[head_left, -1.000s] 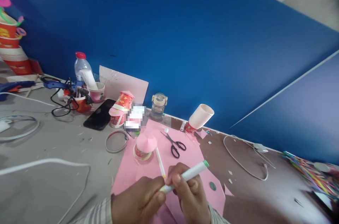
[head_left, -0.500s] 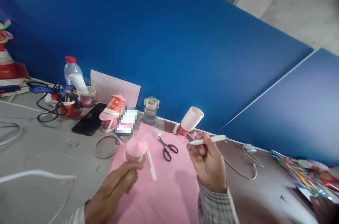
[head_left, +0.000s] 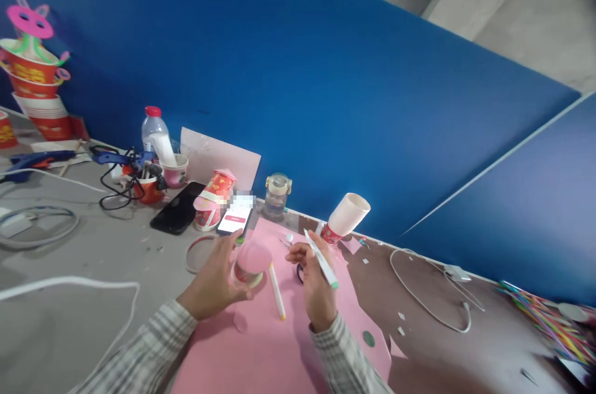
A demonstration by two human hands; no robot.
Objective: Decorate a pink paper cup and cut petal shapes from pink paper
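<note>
My left hand (head_left: 216, 276) is curled around the side of a small paper cup (head_left: 246, 277) topped with a pink paper cone (head_left: 255, 256). Thumb and fingers sit on opposite sides of the cup. In my right hand (head_left: 316, 282) is a white marker (head_left: 321, 259) with a green end, slanting up to the left. Both hands are over a large pink paper sheet (head_left: 261, 357). Between them lies a white pen with yellow ends (head_left: 277, 291). Black-handled scissors (head_left: 300, 272) are mostly hidden behind my right hand.
Behind stand a red cup figure (head_left: 216, 192), a lit phone (head_left: 235, 220), a lidded jar (head_left: 278, 194) and tilted paper cups (head_left: 349, 214). A dark phone (head_left: 179, 208) and cables (head_left: 41, 236) lie left. Right are a white cable (head_left: 433, 319) and coloured sticks (head_left: 549, 319).
My left hand has opened out and moved up around the coned cup. My right hand has shifted left, turning the marker and now covering most of the scissors. The view has swung left.
</note>
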